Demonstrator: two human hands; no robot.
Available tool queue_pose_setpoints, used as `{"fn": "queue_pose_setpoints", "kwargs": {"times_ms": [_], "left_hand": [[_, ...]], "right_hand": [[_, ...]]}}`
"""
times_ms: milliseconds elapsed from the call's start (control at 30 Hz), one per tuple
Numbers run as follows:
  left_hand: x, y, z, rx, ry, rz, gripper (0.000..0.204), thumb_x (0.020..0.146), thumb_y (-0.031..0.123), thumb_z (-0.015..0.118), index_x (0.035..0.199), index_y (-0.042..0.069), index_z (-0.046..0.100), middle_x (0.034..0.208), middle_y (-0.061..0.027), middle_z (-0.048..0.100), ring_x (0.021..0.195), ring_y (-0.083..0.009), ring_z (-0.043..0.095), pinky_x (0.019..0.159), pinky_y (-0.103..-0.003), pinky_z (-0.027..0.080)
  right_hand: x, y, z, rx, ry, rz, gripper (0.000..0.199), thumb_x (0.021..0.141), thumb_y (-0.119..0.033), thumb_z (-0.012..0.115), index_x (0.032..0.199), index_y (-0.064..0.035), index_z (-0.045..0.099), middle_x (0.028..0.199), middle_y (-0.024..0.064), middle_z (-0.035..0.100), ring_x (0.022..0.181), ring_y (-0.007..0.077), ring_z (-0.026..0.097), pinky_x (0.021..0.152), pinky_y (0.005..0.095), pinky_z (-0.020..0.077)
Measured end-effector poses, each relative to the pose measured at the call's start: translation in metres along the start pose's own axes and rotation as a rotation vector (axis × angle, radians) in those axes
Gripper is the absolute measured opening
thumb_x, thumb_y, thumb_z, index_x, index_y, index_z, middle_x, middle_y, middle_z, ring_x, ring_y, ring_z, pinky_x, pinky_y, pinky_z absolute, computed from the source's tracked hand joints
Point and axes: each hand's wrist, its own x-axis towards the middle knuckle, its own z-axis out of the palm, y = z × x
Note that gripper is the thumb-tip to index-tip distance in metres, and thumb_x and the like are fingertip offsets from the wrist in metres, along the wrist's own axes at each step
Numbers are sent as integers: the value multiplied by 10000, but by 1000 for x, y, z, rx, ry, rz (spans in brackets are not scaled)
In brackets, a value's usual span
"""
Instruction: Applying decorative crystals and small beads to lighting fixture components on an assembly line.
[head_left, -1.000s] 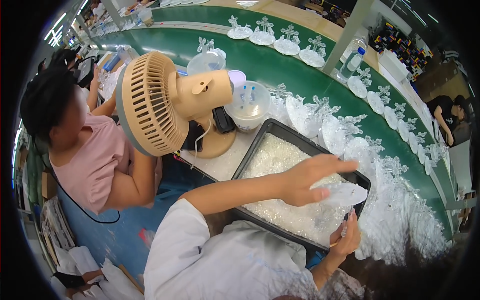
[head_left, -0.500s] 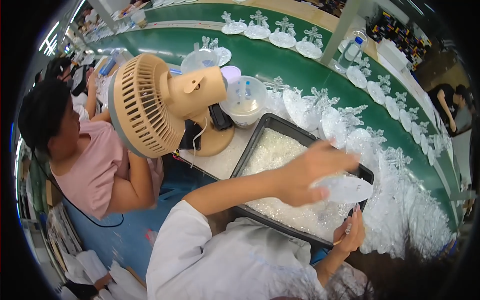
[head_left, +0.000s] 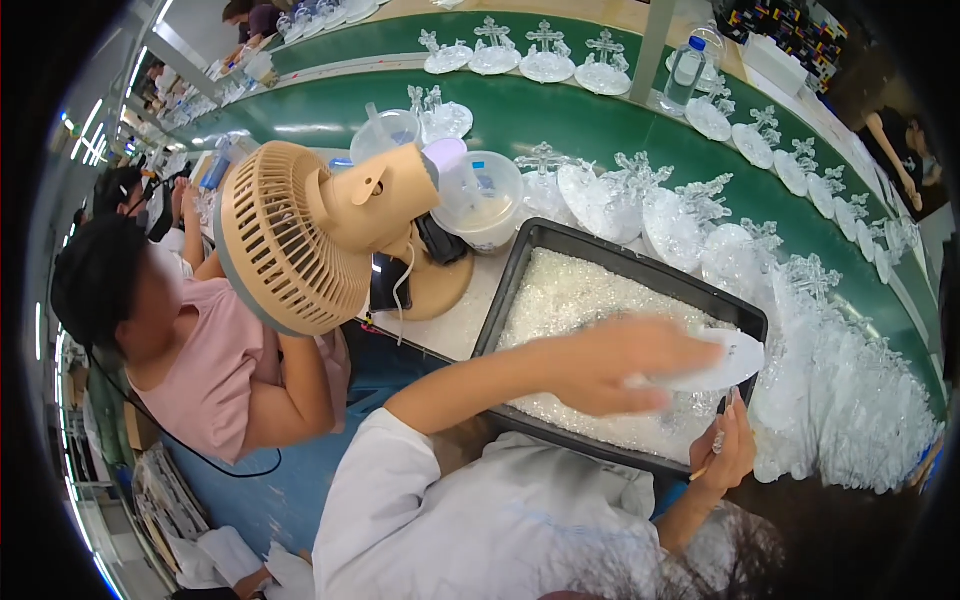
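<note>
My right hand (head_left: 726,450) holds a whitish, translucent round disc (head_left: 728,362) near its lower edge, over the right end of a black tray (head_left: 626,256). A thin yellowish stick shows beside its palm, and there is something shiny on a finger. Clear sparkling material lies just below the disc; its shape is hard to make out. My left hand (head_left: 630,365) is stretched across the tray with fingers extended toward the disc, blurred by motion. I cannot tell whether it touches the disc. Fine glittering clear granules (head_left: 560,300) fill the tray.
A beige fan (head_left: 290,240) stands left of the tray, near a clear plastic tub (head_left: 482,205). Clear cross ornaments on round bases (head_left: 600,205) crowd the right side. More line the green conveyor (head_left: 560,120), beside a bottle (head_left: 684,75). A person in pink (head_left: 220,370) sits at left.
The camera view has shifted, moving the tray and hands slightly right in the picture. My left hand is lower relative to the disc, its fingers nearer the disc's left edge. My right hand keeps its grip.
</note>
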Motion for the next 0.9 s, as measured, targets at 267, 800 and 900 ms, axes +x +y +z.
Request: {"fn": "queue_pose_setpoints", "kwargs": {"times_ms": [267, 800, 900], "left_hand": [[11, 0, 11, -108, 45, -36, 691, 997, 412, 437, 1515, -18, 281, 1566, -205, 317, 1426, -378, 334, 1187, -449, 231], [12, -23, 9, 88, 487, 111, 538, 996, 379, 442, 1420, 50, 488, 1453, -155, 500, 1327, -341, 486, 1121, -454, 362], [12, -34, 6, -83, 278, 97, 485, 1009, 348, 423, 1339, 19, 555, 1367, -178, 572, 1275, -358, 528, 1080, -412, 406]], "right_hand": [[-4, 3, 3, 33, -18, 79, 183, 916, 51, 591, 1094, 92, 608, 1014, 258, 706, 897, 370, 726, 750, 396, 597], [2, -1, 5, -20, 8, 213, 181, 910, 32, 630, 1080, 87, 651, 1019, 226, 716, 893, 358, 723, 769, 383, 589], [2, 2, 5, -39, -14, 212, 188, 908, 37, 629, 1087, 84, 660, 1019, 215, 720, 874, 347, 725, 742, 375, 584]]}}
